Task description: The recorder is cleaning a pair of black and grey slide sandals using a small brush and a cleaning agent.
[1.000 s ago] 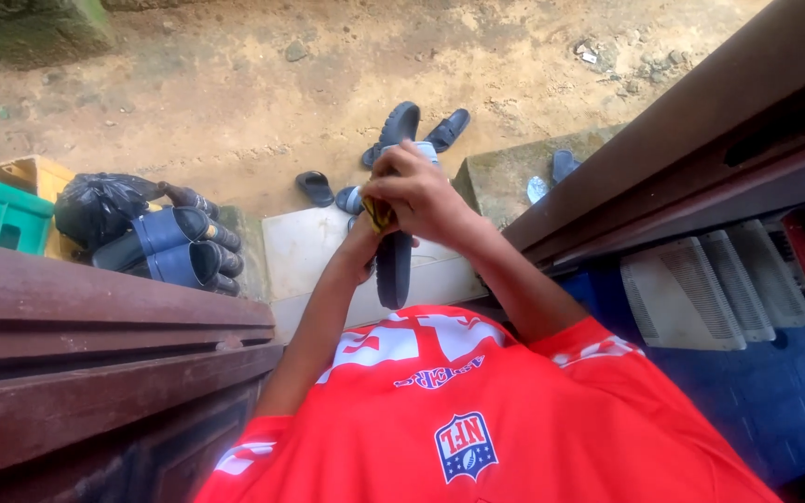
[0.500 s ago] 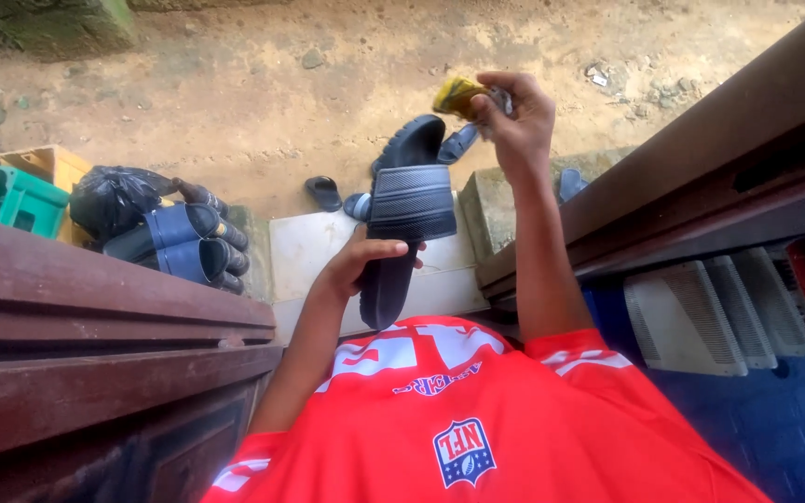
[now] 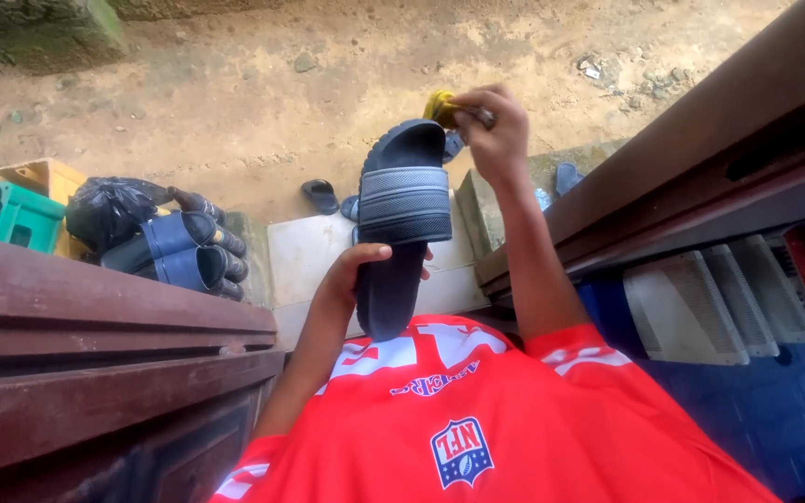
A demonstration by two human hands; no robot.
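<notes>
The person's left hand [image 3: 354, 272] is clamped round the heel end of a dark slide sandal [image 3: 400, 224], thumb across its footbed, holding it up in front of the red shirt [image 3: 477, 419]. Right hand [image 3: 494, 130] is just beyond the sandal's toe, fingers pinched tight on a small yellow object [image 3: 439, 105] touching that toe. Left of the sandal, more dark slides [image 3: 184, 251] rest beside a black bag [image 3: 104, 210]

Matt ribbed rubber slide sandal [image 3: 401, 224]; rough sandy ground [image 3: 235, 84].
</notes>
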